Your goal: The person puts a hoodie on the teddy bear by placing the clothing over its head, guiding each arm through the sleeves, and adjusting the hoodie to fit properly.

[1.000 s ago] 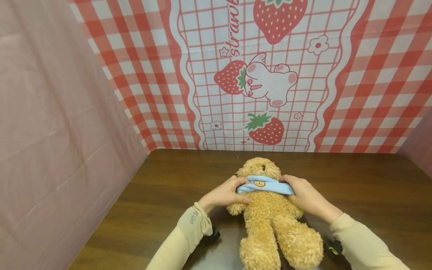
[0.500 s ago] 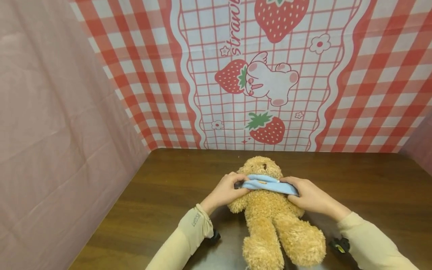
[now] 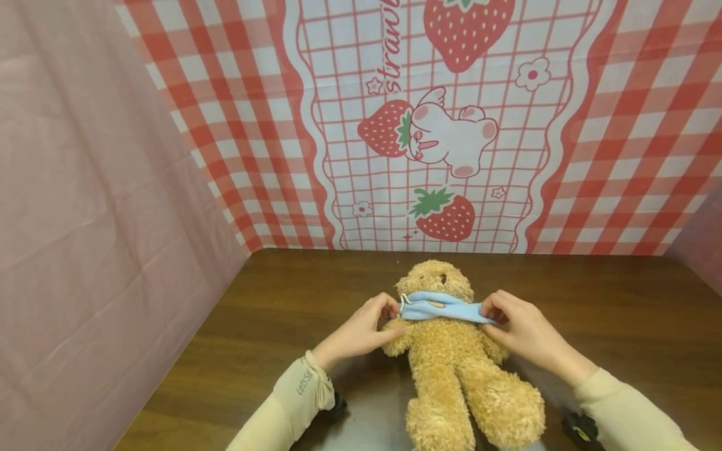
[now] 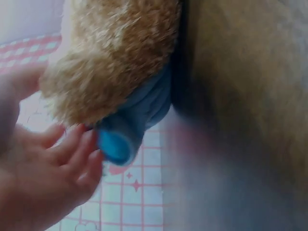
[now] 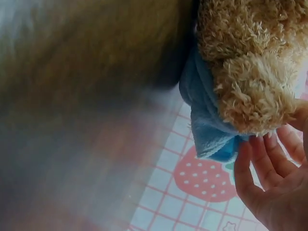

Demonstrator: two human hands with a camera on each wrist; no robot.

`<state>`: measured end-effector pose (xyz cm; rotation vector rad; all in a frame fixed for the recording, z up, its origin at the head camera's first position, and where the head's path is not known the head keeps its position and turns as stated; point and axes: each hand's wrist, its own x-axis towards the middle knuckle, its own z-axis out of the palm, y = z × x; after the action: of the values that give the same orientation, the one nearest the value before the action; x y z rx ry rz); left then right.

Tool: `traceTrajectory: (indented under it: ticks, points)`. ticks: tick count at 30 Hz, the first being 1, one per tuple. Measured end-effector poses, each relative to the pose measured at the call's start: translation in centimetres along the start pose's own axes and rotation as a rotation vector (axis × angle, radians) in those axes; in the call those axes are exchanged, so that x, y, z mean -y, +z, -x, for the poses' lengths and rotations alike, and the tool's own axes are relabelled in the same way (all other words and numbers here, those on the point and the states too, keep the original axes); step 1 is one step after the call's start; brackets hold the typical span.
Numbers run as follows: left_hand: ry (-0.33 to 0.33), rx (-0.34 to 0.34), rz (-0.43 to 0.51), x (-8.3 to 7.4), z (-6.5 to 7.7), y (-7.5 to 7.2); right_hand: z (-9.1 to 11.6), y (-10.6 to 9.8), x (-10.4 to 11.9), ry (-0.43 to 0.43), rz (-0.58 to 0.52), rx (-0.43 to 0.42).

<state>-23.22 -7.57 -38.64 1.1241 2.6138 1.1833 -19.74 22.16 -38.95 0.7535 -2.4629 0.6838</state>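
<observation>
A tan teddy bear (image 3: 442, 357) lies on its back on the table, head away from me. Across its neck and upper chest is a bunched light-blue doll top (image 3: 457, 310) with a yellow badge and a white cord at its left end. My left hand (image 3: 361, 329) holds the left end with curled fingers, its thumb apart along the bear's arm. In the left wrist view its fingertips touch the rim of a round blue opening (image 4: 116, 147). At the other end, my right hand (image 3: 527, 329) grips the cloth; in the right wrist view, fingertips meet its edge beneath the bear's paw (image 5: 255, 96).
The dark wooden table (image 3: 271, 326) extends to both sides of the bear. Behind it hangs a red-checked strawberry cloth (image 3: 259, 125). A pale pink curtain (image 3: 101, 219) borders the left side. Dark straps with small devices sit at both wrists.
My left hand has shifted left and its thumb has come off the top, showing the white cord. My right hand has moved a little right, fingers more curled. The bear has barely moved.
</observation>
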Motion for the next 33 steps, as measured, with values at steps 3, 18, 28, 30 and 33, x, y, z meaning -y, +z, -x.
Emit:
traceTrajectory:
  ticks: [3,18,28,30,33]
  points:
    - [-0.043,0.138,0.045,0.3,0.4,-0.5,0.4,0.3,0.0,-0.002,-0.071,0.02]
    - [-0.122,0.24,0.548,1.5,-0.7,-0.6,0.6,0.7,-0.4,0.152,-0.24,0.146]
    - [-0.156,0.206,0.472,1.2,-2.3,1.0,-0.2,1.0,-0.5,0.171,-0.376,0.172]
    - [-0.155,0.196,0.453,1.1,-2.5,1.3,-0.3,1.2,-0.6,0.157,-0.393,0.165]
    - [-0.15,0.169,0.431,0.9,-2.6,1.5,-0.4,1.4,-0.7,0.149,-0.415,0.178]
